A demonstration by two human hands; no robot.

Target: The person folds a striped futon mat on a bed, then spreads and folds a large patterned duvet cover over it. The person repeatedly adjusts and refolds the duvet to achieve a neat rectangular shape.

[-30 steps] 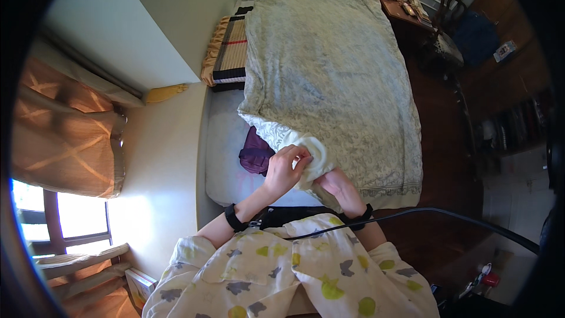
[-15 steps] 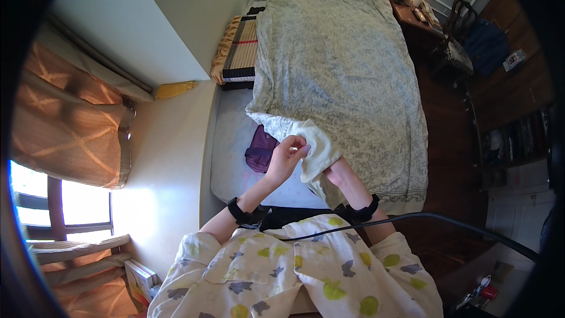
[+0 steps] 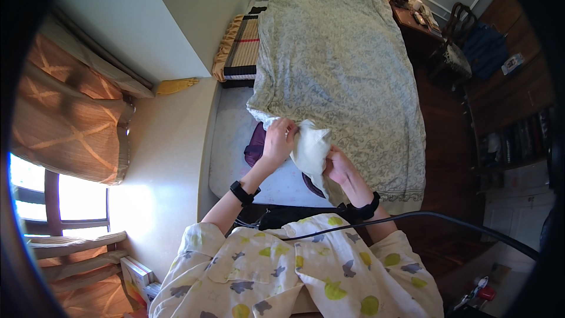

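A pale grey-green quilt cover [image 3: 347,70] with a leafy scroll pattern is spread over the bed. Its near left part is bunched up, with the plain whitish underside [image 3: 312,150] turned outward between my hands. My left hand [image 3: 279,143] is closed in a pinch on the cover's edge, to the left of this whitish fold. On the fold's right side, my right hand [image 3: 339,167] grips the cloth, its fingertips partly hidden behind it. A purple bag [image 3: 254,147] lies on the mattress, partly covered by my left hand and wrist. Below the fold, a dark curved edge shows, too covered to identify.
The bare mattress [image 3: 229,129] shows at left, below a striped folded mat [image 3: 241,47]. A wide ledge [image 3: 170,141] with a yellow cloth item [image 3: 176,86] runs beside it. A black cable [image 3: 447,217] crosses before my body. A chair [image 3: 450,53] and desk stand far right.
My left hand has shifted slightly left and up. My right hand, earlier partly under the cloth, has come up at its right side. The whitish fold now stands taller between them.
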